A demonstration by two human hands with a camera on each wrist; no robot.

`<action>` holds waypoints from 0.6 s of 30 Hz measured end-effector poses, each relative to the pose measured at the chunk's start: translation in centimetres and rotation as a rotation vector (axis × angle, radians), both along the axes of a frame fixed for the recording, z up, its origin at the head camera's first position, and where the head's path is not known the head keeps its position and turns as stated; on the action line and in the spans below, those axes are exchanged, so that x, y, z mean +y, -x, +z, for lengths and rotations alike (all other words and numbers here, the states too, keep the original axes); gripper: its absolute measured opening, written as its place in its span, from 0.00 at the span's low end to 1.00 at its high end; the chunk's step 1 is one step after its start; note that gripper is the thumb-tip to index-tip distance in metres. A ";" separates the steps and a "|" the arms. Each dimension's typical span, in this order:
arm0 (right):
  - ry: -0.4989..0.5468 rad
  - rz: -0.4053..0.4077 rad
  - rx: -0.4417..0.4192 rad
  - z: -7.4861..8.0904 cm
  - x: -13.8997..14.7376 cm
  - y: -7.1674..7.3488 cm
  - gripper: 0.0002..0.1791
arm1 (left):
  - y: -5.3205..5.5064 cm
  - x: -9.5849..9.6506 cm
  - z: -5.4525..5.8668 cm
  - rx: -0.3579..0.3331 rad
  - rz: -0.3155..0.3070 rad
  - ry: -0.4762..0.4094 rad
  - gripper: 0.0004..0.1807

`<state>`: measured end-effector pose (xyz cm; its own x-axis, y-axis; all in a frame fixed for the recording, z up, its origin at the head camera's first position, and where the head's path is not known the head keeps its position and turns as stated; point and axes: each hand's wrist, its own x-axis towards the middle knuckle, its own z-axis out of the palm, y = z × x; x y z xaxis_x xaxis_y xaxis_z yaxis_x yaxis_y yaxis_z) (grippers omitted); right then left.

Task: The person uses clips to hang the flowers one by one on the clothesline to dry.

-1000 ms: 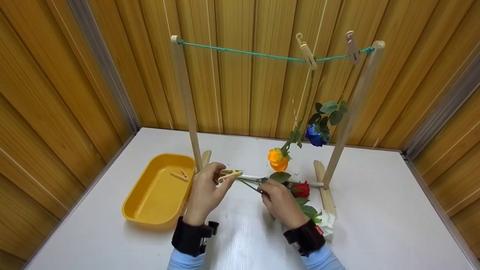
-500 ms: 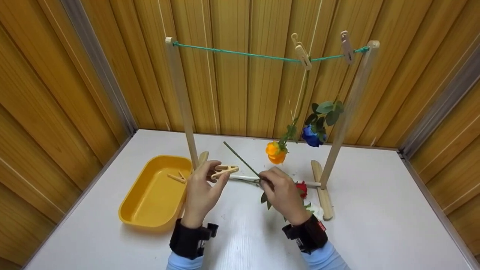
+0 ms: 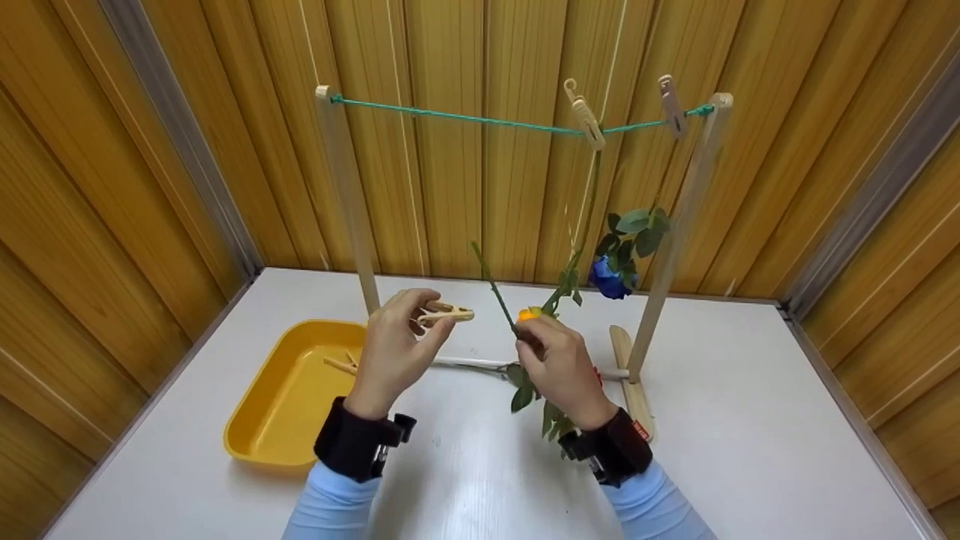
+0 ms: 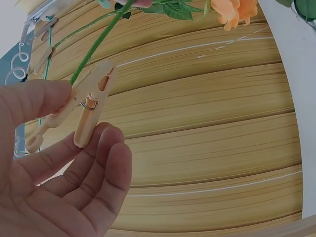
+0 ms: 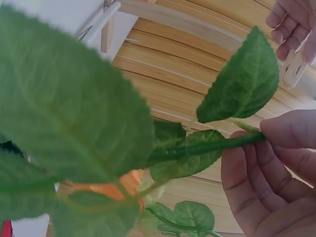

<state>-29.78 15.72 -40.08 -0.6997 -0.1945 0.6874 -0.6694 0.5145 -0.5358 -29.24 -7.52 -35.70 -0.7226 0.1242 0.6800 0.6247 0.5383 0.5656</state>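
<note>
My left hand (image 3: pixel 394 352) holds a beige clothespin (image 3: pixel 450 312) by its handle ends, between thumb and fingers. In the left wrist view the spring of this clothespin (image 4: pixel 91 102) shows and its tip points away from the palm. My right hand (image 3: pixel 562 367) pinches the green stem (image 3: pixel 493 285) of an artificial flower, the stem's bare end slanting up and left. Serrated leaves (image 5: pixel 242 79) of that flower spread below the hand; its bloom is hidden. A yellow rose (image 3: pixel 529 313) hangs upside down behind the right hand, partly covered by it.
A teal cord (image 3: pixel 465 118) runs between two wooden posts. Two clothespins (image 3: pixel 586 120) grip it toward the right, and a blue rose (image 3: pixel 611 279) hangs there. A yellow tub (image 3: pixel 292 409) with another clothespin (image 3: pixel 343 365) stands left. A red flower (image 3: pixel 598 379) lies behind the right hand.
My right hand has lifted the stem off the table and swung its end upward. My left hand has risen slightly with the clothespin. The head view has shifted a little.
</note>
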 end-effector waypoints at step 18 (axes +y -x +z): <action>0.026 0.053 -0.077 4.0 0.2 2.2 0.04 | 2.2 1.0 10.7 -0.035 -0.106 0.156 0.15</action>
<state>-31.97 15.91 -36.07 -0.7396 -0.2158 0.6375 -0.6520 0.4648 -0.5991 -31.48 -6.53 -25.04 -0.7231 0.3031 0.6207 0.6638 0.5537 0.5029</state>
